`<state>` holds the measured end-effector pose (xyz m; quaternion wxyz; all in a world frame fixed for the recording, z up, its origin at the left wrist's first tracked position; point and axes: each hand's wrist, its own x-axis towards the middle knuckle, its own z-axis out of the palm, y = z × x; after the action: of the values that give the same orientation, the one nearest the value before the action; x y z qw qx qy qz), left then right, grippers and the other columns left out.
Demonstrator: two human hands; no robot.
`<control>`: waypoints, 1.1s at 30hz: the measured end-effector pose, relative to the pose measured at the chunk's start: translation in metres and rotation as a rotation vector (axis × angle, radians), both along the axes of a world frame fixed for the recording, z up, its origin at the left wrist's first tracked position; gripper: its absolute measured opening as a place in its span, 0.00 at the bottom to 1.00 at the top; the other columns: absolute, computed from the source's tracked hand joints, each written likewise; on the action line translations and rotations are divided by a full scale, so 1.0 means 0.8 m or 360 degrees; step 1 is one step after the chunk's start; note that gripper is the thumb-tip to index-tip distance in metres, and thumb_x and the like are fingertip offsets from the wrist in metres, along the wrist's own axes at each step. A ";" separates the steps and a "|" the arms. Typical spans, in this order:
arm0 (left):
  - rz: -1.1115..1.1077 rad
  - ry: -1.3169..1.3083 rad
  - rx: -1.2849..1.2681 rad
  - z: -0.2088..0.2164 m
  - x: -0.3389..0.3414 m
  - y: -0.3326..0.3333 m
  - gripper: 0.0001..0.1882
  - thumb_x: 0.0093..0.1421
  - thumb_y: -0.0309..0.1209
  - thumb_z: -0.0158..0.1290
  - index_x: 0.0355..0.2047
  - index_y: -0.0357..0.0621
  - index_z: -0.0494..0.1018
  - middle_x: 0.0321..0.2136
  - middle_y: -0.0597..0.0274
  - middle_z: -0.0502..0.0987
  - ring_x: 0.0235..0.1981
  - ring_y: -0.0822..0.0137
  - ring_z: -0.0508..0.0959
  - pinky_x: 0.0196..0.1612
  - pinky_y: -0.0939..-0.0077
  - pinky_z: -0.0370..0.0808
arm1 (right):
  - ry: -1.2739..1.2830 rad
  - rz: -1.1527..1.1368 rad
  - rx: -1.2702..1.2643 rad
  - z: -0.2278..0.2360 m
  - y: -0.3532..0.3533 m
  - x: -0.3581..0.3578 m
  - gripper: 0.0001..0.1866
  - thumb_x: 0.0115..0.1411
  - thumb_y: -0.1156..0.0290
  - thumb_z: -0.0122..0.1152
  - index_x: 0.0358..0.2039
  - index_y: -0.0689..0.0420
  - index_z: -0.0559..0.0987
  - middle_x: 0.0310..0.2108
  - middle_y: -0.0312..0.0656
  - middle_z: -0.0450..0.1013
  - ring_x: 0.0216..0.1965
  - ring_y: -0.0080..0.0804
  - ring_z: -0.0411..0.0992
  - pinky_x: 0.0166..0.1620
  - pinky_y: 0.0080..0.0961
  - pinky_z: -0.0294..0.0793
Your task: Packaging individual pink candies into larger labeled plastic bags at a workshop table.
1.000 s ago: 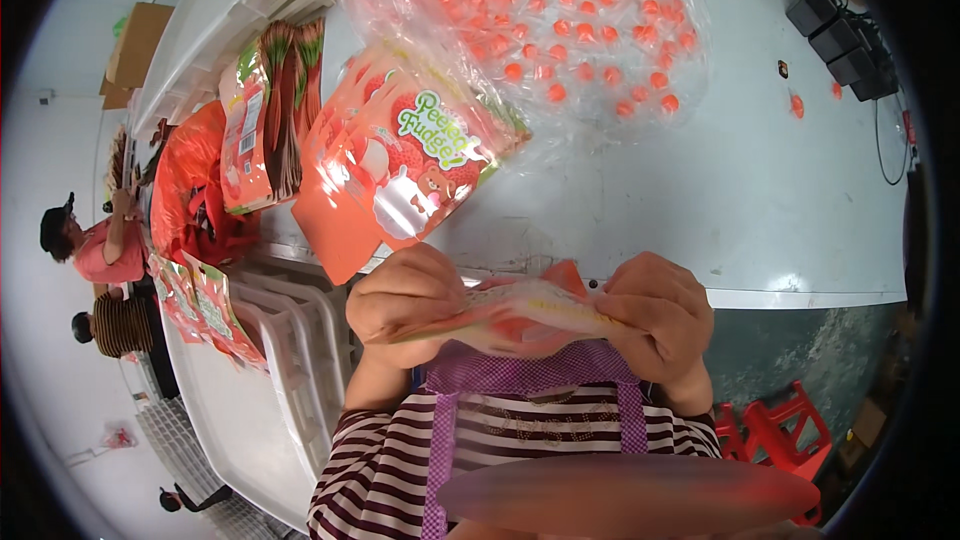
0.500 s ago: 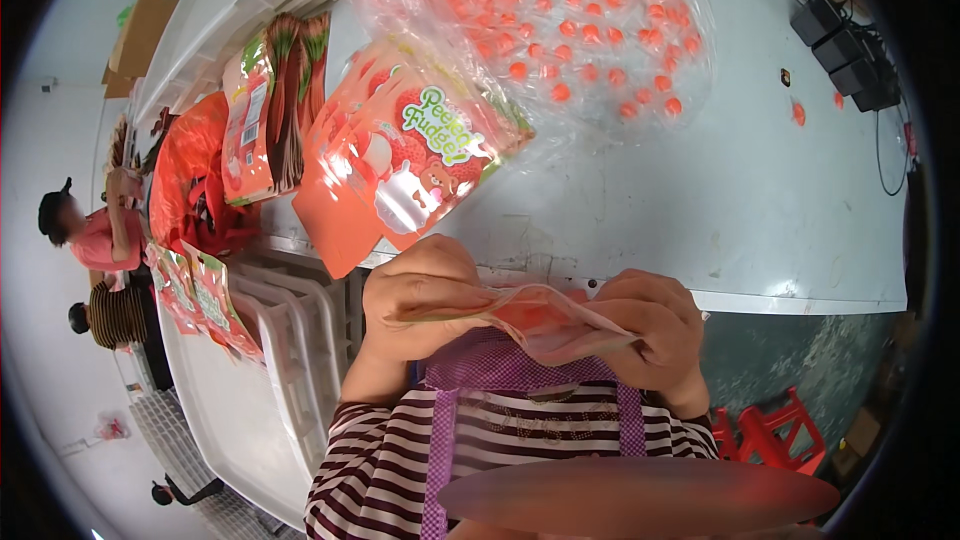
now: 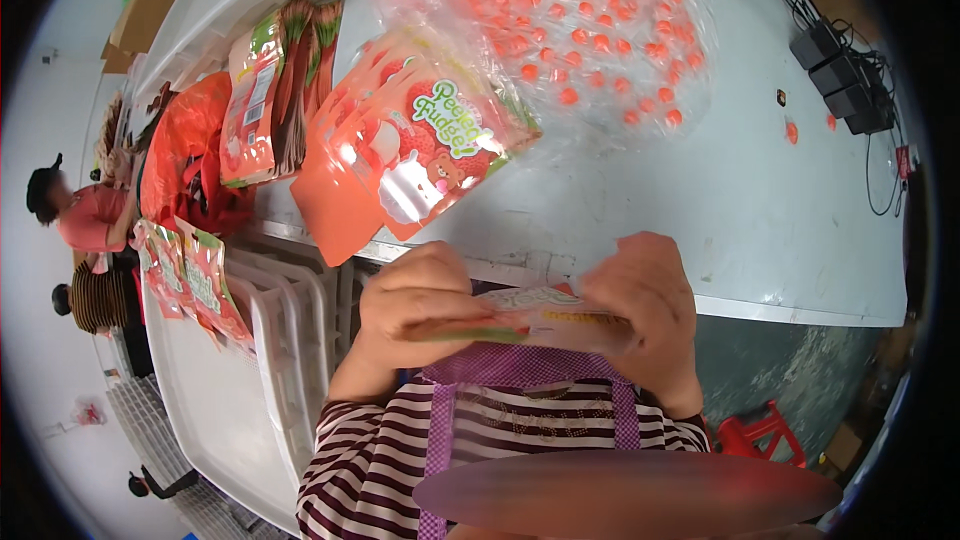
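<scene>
Close in front of my body, both hands grip a red-and-green printed candy pouch (image 3: 540, 322) by its two ends. My left hand (image 3: 415, 295) has its fingers folded round the left end. My right hand (image 3: 645, 305), slightly blurred, clasps the right end. The upper edge of the pouch looks pressed together, and its contents cannot be seen. Just beyond my left hand, a fanned stack of flat strawberry-print pouches (image 3: 430, 155) lies on the table. Farther off is a large clear plastic bag (image 3: 600, 80) of small wrapped orange-red candies.
More pouches stand bundled (image 3: 255, 105) beside a red plastic bag (image 3: 185, 155). White trays (image 3: 215, 360) are at left, with pouches (image 3: 205, 285) on one. Black power adapters (image 3: 840, 75) lie at the table's far right. A red stool (image 3: 765, 435) stands below. Other people are at far left.
The pouch's mouth was spread apart between my hands; now its edges are together and its printed side shows. My right hand has shifted upward slightly. The head view has turned a little.
</scene>
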<state>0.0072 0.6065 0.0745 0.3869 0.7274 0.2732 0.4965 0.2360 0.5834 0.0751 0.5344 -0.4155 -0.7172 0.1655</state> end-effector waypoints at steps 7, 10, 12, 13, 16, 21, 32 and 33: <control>-0.0086 0.0179 0.0176 0.009 -0.001 -0.005 0.14 0.38 0.22 0.66 0.29 0.39 0.77 0.23 0.61 0.73 0.22 0.63 0.71 0.24 0.72 0.67 | -0.0226 0.0247 0.0026 0.012 -0.009 -0.004 0.13 0.35 0.70 0.69 0.24 0.57 0.76 0.22 0.36 0.69 0.23 0.35 0.66 0.31 0.31 0.67; -0.0072 0.0147 0.0172 0.004 -0.003 -0.008 0.14 0.38 0.22 0.65 0.29 0.40 0.77 0.24 0.61 0.74 0.23 0.64 0.72 0.24 0.72 0.68 | -0.0232 0.0211 0.0054 0.014 -0.010 -0.013 0.13 0.35 0.69 0.71 0.21 0.58 0.76 0.20 0.37 0.68 0.21 0.35 0.65 0.29 0.31 0.68; -0.0022 0.0114 0.0228 0.003 -0.006 -0.015 0.14 0.39 0.22 0.65 0.29 0.41 0.77 0.24 0.61 0.74 0.23 0.64 0.72 0.24 0.72 0.68 | -0.0230 0.0251 0.0053 0.011 -0.012 -0.016 0.13 0.36 0.70 0.71 0.22 0.58 0.75 0.20 0.37 0.68 0.21 0.34 0.65 0.30 0.31 0.68; -0.0012 0.0148 0.0189 0.003 -0.008 -0.018 0.12 0.41 0.24 0.64 0.28 0.39 0.78 0.23 0.61 0.74 0.23 0.63 0.72 0.26 0.72 0.68 | -0.0210 0.0265 0.0025 0.009 -0.013 -0.017 0.13 0.37 0.71 0.71 0.21 0.59 0.75 0.19 0.37 0.68 0.21 0.35 0.65 0.31 0.31 0.69; 0.0040 0.0162 0.0172 0.006 -0.013 -0.028 0.11 0.42 0.26 0.64 0.28 0.38 0.78 0.23 0.60 0.74 0.24 0.63 0.72 0.28 0.71 0.69 | -0.0120 0.0313 -0.0055 0.006 -0.016 -0.022 0.12 0.39 0.73 0.70 0.22 0.61 0.74 0.19 0.39 0.67 0.22 0.35 0.65 0.33 0.32 0.71; 0.0055 0.0087 0.0142 0.009 -0.025 -0.031 0.12 0.41 0.20 0.64 0.28 0.40 0.77 0.24 0.62 0.73 0.24 0.65 0.71 0.25 0.73 0.67 | 0.0086 0.0164 -0.0320 -0.002 -0.026 -0.018 0.11 0.41 0.76 0.69 0.23 0.62 0.74 0.19 0.40 0.68 0.23 0.34 0.68 0.35 0.33 0.73; 0.0100 -0.0134 -0.0015 0.006 -0.058 -0.031 0.11 0.46 0.29 0.64 0.28 0.37 0.77 0.24 0.59 0.73 0.25 0.63 0.72 0.30 0.70 0.69 | 0.0100 0.0317 -0.0343 0.003 -0.023 -0.031 0.04 0.49 0.83 0.57 0.27 0.62 0.73 0.26 0.42 0.71 0.26 0.27 0.67 0.28 0.20 0.65; 0.0015 -0.0232 -0.0028 0.001 -0.060 -0.031 0.14 0.46 0.31 0.64 0.31 0.36 0.76 0.27 0.57 0.74 0.26 0.61 0.73 0.32 0.69 0.70 | 0.0101 0.0347 -0.0338 0.003 -0.023 -0.032 0.04 0.49 0.83 0.57 0.27 0.62 0.73 0.26 0.42 0.71 0.26 0.27 0.67 0.28 0.20 0.65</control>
<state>-0.0406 0.5817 0.0753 0.4097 0.6847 0.2521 0.5476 0.2101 0.5654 0.0776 0.4887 -0.3840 -0.7192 0.3105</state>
